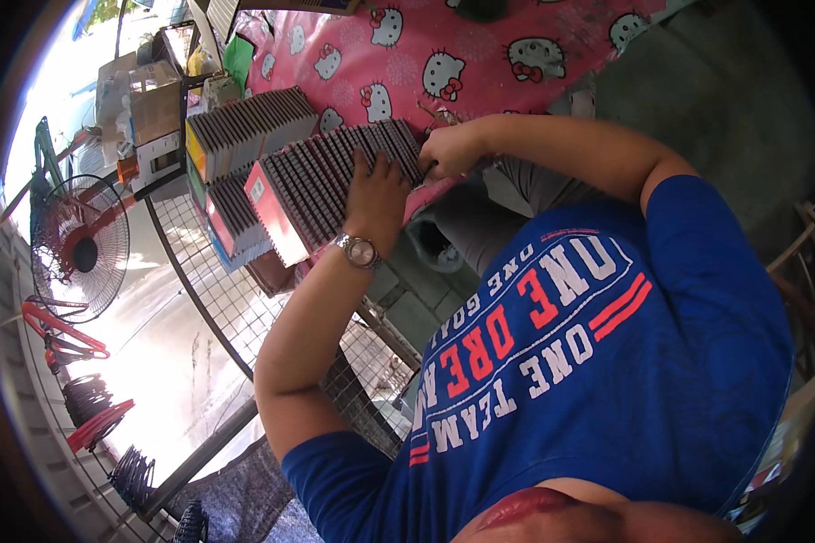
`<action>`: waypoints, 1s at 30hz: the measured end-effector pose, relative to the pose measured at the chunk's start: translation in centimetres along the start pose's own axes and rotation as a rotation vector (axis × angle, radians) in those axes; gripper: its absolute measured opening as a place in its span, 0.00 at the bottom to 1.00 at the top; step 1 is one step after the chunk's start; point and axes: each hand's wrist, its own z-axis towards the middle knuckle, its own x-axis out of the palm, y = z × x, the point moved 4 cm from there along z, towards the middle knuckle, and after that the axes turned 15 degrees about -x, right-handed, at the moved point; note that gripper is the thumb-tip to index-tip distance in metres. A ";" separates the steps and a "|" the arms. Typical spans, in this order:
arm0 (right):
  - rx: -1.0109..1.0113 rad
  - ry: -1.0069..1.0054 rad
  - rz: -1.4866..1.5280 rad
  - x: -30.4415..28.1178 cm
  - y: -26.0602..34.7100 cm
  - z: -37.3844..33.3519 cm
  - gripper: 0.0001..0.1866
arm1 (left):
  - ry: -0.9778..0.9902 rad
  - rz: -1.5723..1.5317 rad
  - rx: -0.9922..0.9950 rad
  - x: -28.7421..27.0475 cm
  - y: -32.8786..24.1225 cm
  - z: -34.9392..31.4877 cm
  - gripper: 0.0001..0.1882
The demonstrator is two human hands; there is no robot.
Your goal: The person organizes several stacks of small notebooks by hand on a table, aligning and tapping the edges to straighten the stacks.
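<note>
A long row of spiral-bound notebooks (pixel 308 185) stands packed together, wire spines up, at the near edge of a pink table cover (pixel 489 45). Across the spines lies my left hand (pixel 377 195), its fingers apart and touching the notebooks; a metal watch (pixel 360 252) circles that wrist. At the row's right end my right hand (pixel 453 149) is closed, fingers curled against the last notebooks. What it pinches there is hidden by the fingers. Behind and left of the row sit a second row of notebooks (pixel 249 127) and a shorter stack (pixel 234 213).
White cartoon cat faces pattern the table cover. Cardboard boxes (pixel 154 100) are piled at the far left, above a standing fan (pixel 83 253). A wire grid panel (pixel 199 249) runs left of my left arm. Below the table edge is a dark round container (pixel 433 246).
</note>
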 end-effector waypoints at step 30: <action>-0.436 -0.198 -0.619 -1.2 -1.0 0.7 0.22 | 0.017 -0.027 -0.005 0.7 -0.6 1.7 0.21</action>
